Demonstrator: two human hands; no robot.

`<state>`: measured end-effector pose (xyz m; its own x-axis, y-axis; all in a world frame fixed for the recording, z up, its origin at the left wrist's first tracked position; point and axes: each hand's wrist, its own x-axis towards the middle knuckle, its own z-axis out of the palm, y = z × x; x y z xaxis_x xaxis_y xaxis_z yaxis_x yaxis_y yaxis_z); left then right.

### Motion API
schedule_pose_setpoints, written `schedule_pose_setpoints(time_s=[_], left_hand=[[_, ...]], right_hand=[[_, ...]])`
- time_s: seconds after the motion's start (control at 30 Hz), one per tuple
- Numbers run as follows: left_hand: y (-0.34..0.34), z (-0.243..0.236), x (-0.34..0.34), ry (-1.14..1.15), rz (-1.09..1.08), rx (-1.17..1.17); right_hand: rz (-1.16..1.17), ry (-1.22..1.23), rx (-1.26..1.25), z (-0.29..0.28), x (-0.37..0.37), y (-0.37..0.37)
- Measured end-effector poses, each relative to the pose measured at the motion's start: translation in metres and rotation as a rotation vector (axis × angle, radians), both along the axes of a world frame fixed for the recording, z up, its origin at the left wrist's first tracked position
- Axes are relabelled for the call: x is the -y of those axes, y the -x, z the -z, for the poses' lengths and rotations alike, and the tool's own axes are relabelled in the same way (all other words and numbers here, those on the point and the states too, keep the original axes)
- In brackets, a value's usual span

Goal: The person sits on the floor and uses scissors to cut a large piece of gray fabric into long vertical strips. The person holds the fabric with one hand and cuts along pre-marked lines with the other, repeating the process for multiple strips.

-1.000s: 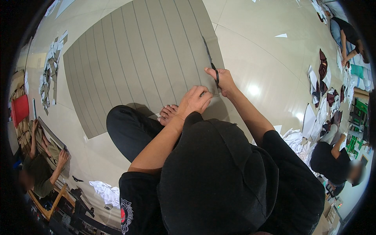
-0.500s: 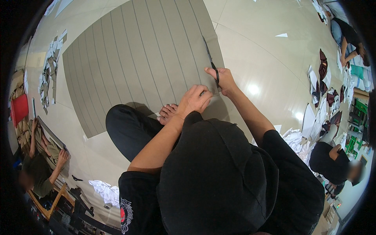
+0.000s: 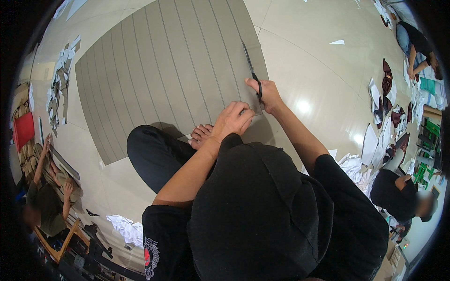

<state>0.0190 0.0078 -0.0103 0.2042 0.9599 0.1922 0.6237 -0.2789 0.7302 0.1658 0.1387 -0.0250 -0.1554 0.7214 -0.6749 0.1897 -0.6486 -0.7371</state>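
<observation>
A large taupe sheet [image 3: 140, 70] marked with dark parallel lines lies on the floor before me. My right hand [image 3: 270, 96] is closed around the handles of black-handled scissors [image 3: 253, 74]. Their blades point away from me, along the line closest to the sheet's right edge. To the left of it, my left hand [image 3: 233, 118] has its fingers curled at the sheet's near right corner, holding it. A small dark spot shows between these fingers, too small to make out. My bare foot [image 3: 201, 135] rests by the sheet's near edge.
Grey and white offcuts [image 3: 60, 89] lie at the far left. Crumpled white paper [image 3: 124, 229] is at the lower left, and dark red scraps [image 3: 386, 79] are strewn on the right. One person sits at the left beside a red item [image 3: 22, 131]; others work at the right.
My hands and the scissors look almost unmoved. On the left, the seated person's hand has drawn back from the dark strip towards their lap.
</observation>
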Motion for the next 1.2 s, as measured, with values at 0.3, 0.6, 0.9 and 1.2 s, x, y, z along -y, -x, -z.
schedule_pose_setpoints(time_s=[0.3, 0.6, 0.9, 1.2], left_hand=[[-0.002, -0.002, -0.001, -0.041, -0.049, 0.006], [0.001, 0.0, 0.001, -0.024, -0.01, -0.015], [0.001, -0.002, 0.001, -0.031, -0.02, -0.016], [-0.001, -0.001, 0.0, -0.064, -0.051, -0.007]], right_hand=[[-0.06, 0.08, 0.044, -0.014, -0.019, 0.008], [-0.055, 0.059, 0.038, -0.011, -0.023, 0.012], [-0.07, 0.066, 0.045, -0.004, -0.024, 0.012], [-0.082, 0.053, 0.057, -0.006, -0.023, 0.013]])
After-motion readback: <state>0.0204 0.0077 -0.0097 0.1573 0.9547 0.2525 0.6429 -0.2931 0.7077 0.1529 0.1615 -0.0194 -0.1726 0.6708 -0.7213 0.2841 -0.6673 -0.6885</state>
